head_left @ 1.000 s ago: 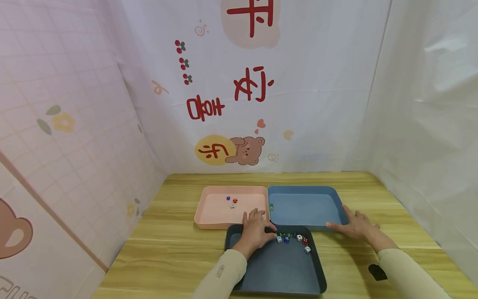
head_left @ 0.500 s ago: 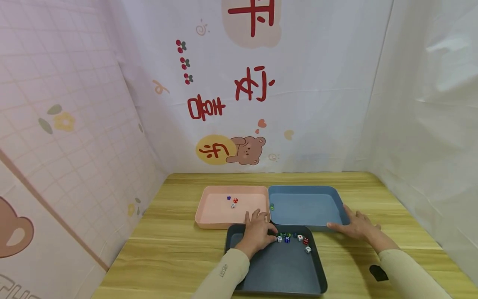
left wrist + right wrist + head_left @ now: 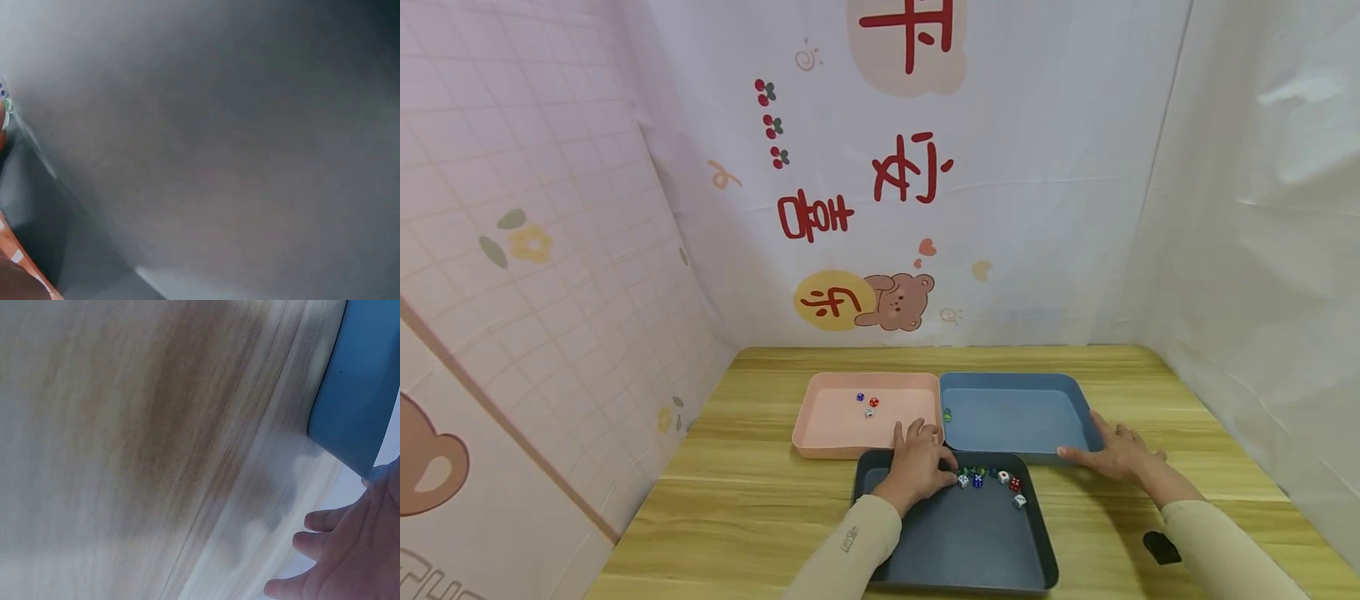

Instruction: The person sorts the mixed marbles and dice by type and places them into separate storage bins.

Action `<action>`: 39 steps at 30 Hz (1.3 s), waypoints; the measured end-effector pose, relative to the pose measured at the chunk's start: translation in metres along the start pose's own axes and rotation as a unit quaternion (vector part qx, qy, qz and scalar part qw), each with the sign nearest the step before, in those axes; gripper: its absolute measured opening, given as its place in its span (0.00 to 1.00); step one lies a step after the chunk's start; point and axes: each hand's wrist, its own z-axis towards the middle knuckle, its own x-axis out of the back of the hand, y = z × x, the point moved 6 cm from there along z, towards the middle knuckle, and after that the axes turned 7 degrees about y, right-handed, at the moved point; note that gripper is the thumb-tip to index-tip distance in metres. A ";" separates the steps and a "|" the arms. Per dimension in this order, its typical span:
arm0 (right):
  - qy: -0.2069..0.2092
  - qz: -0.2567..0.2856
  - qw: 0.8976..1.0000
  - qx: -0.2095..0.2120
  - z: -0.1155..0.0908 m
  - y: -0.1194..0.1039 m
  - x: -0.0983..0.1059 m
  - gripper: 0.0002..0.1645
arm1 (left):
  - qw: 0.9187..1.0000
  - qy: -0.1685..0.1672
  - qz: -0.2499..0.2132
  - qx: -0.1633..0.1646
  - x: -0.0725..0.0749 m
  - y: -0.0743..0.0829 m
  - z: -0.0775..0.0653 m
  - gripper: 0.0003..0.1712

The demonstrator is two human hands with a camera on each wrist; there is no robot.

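Your left hand (image 3: 913, 471) reaches over the far wall of the dark gray tray (image 3: 962, 546), thumb and forefinger bent toward each other beside the nearest white die (image 3: 963, 481); you can't tell from these views whether a small piece is pinched between them. Your right hand (image 3: 1116, 456) is spread and relaxed, fingers along the outer right wall of the blue tray (image 3: 1022, 414) and thumb at its near corner, to the right of the dark tray's far end. Inside the dark tray, along its far wall, you have green marbles (image 3: 981, 472), a blue die (image 3: 977, 481), a white die showing a single red pip (image 3: 1003, 477), a red die (image 3: 1015, 483) and another white die (image 3: 1019, 501). Beyond the dark tray to the left, the pink tray (image 3: 808, 427) holds blue, red and white dice (image 3: 869, 412); beyond it to the right, your blue tray has green glass marbles (image 3: 947, 415) at its left wall. Your left sleeve (image 3: 857, 533) carries a small dark printed word, too blurred to read. Well behind the dark tray, red characters (image 3: 895, 169) run sideways on the white backdrop (image 3: 1045, 133), above a printed bear (image 3: 904, 302) with one more on a yellow disc.
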 end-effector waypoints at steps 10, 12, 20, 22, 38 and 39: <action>0.000 0.000 1.000 -0.004 -0.001 0.003 0.001 0.67 | 0.999 0.000 -0.035 0.005 0.008 0.003 0.008 0.03; -0.002 0.003 1.000 -0.005 -0.001 0.003 0.001 0.67 | 0.999 0.000 -0.043 0.005 0.010 0.003 0.008 0.03; -0.003 0.003 1.000 -0.015 0.000 0.003 -0.001 0.68 | 0.998 0.003 -0.065 0.005 0.013 0.003 0.011 0.04; -0.002 0.001 1.000 -0.013 0.000 0.003 -0.001 0.68 | 0.998 0.000 -0.067 0.008 0.013 0.003 0.012 0.04; 0.003 -0.003 1.000 -0.014 -0.001 0.000 0.000 0.68 | 0.995 -0.001 -0.101 0.027 0.018 0.009 0.029 0.03; 0.004 -0.004 1.000 -0.015 -0.001 0.000 0.000 0.68 | 0.994 0.001 -0.106 0.029 0.019 0.010 0.031 0.03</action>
